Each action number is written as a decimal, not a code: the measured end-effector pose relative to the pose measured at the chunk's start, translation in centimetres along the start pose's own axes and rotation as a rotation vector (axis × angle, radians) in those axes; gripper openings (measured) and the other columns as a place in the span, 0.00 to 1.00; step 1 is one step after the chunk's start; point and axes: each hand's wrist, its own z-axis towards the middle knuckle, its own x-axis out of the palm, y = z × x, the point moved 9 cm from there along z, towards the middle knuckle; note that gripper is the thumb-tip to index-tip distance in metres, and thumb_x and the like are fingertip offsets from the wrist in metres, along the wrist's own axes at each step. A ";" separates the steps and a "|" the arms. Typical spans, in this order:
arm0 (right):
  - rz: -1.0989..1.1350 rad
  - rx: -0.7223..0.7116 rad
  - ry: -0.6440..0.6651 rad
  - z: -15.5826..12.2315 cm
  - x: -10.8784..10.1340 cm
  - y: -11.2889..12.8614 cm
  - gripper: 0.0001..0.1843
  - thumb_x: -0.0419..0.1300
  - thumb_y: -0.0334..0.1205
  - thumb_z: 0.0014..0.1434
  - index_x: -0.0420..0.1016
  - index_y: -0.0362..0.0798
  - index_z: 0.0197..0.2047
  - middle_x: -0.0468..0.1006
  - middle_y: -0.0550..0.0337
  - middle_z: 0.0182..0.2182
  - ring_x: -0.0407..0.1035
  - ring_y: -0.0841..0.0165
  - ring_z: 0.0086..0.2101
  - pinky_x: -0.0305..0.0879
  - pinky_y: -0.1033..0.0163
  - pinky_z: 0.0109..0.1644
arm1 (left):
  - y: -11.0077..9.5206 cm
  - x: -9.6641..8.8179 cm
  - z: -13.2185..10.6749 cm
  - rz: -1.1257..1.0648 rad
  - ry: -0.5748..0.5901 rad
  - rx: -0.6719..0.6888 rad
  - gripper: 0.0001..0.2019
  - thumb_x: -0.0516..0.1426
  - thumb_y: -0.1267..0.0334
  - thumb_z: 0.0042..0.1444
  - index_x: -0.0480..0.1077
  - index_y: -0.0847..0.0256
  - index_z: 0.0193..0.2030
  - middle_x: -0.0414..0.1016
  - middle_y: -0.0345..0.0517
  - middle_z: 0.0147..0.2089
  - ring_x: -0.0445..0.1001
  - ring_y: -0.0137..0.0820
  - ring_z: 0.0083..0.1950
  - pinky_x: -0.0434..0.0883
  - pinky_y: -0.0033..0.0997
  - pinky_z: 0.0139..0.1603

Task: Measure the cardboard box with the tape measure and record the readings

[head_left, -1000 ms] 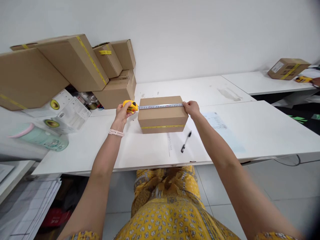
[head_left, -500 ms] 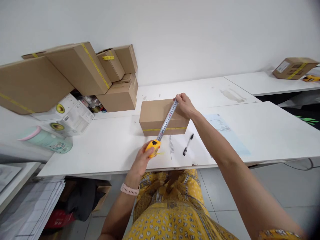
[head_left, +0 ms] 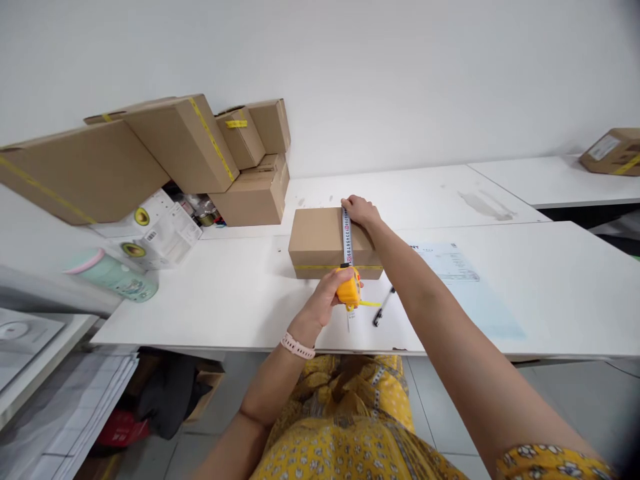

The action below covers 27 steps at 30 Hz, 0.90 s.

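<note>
A brown cardboard box [head_left: 317, 230] with a yellow band round its lower front lies on the white table. My left hand [head_left: 326, 298] grips the yellow case of a tape measure [head_left: 349, 288] just in front of the box. The metal blade runs out of the case, up the box's front and across its top to the far edge. There my right hand [head_left: 361, 211] pinches the blade's end with closed fingers. Below the case sits a notebook, partly hidden, with a black and white pen [head_left: 383, 308] on its white page.
Several taped cardboard boxes [head_left: 190, 143] are stacked at the back left, above a white carton [head_left: 167, 230] with avocado pictures. A mint tumbler [head_left: 115, 275] lies on its side at the left. A pale blue printed sheet [head_left: 475, 293] lies right of the box. Another box [head_left: 613, 152] stands far right.
The tape measure's case has swung right, so the blade now lies straight across the box instead of slanting. My right hand stays at the box's far edge. The view has shifted slightly.
</note>
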 end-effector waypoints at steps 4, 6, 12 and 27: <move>0.111 -0.025 -0.041 -0.1 0.0 -0.3 0.17 0.52 0.56 0.64 0.75 0.54 0.39 0.83 0.55 0.41 0.73 0.55 0.42 0.65 0.50 0.51 | 0.5 0.6 0.4 -0.021 -0.004 -0.016 0.24 0.67 0.44 0.46 0.74 0.62 0.40 0.77 0.47 0.37 0.74 0.30 0.34 0.71 0.29 0.32; 0.149 -0.017 -0.052 -0.1 0.0 -0.5 0.16 0.54 0.55 0.63 0.76 0.54 0.38 0.83 0.57 0.40 0.73 0.58 0.40 0.65 0.53 0.50 | 0.4 0.8 0.5 -0.018 -0.002 -0.011 0.23 0.67 0.44 0.46 0.74 0.62 0.39 0.77 0.47 0.36 0.74 0.31 0.35 0.71 0.29 0.31; 0.155 0.023 -0.076 -0.3 -0.5 -0.1 0.13 0.56 0.51 0.62 0.77 0.53 0.38 0.83 0.56 0.40 0.73 0.60 0.39 0.65 0.55 0.49 | -0.1 0.7 1.0 -0.011 -0.013 -0.007 0.23 0.67 0.43 0.46 0.74 0.62 0.37 0.77 0.47 0.36 0.73 0.31 0.33 0.70 0.30 0.30; 0.145 0.000 -0.067 -0.6 -0.5 0.2 0.10 0.56 0.47 0.61 0.74 0.52 0.35 0.82 0.51 0.38 0.73 0.55 0.43 0.65 0.47 0.55 | 1.3 0.5 0.7 -0.048 -0.044 -0.010 0.23 0.66 0.44 0.49 0.75 0.62 0.41 0.78 0.49 0.38 0.76 0.33 0.36 0.72 0.31 0.31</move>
